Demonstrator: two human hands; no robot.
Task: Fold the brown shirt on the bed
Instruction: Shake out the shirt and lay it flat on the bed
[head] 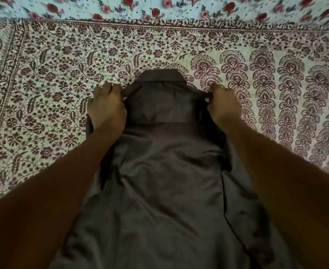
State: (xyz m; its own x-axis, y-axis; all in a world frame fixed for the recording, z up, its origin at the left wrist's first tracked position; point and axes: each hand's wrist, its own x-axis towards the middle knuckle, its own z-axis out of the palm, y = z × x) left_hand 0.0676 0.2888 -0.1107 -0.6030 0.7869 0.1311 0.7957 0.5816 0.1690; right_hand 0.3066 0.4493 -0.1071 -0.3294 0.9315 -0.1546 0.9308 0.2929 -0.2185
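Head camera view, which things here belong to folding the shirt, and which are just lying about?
In the job:
brown shirt, collar away from the person
left grip and right grip, each holding a shoulder of it
maroon-printed bedspread under it

Just lying about:
rose-print sheet along the far edge

The bed (43, 136) is spread with a pale block-printed cover (78, 61). Most of it shows dark maroon flowers and vines, with rows of scalloped fan motifs to the right and a patterned border along the far and left edges. Beyond the border runs a light blue cloth (188, 5) with red roses, blurred, perhaps a second sheet. The brown shirt (159, 191) lies on the cover, collar at the far end.
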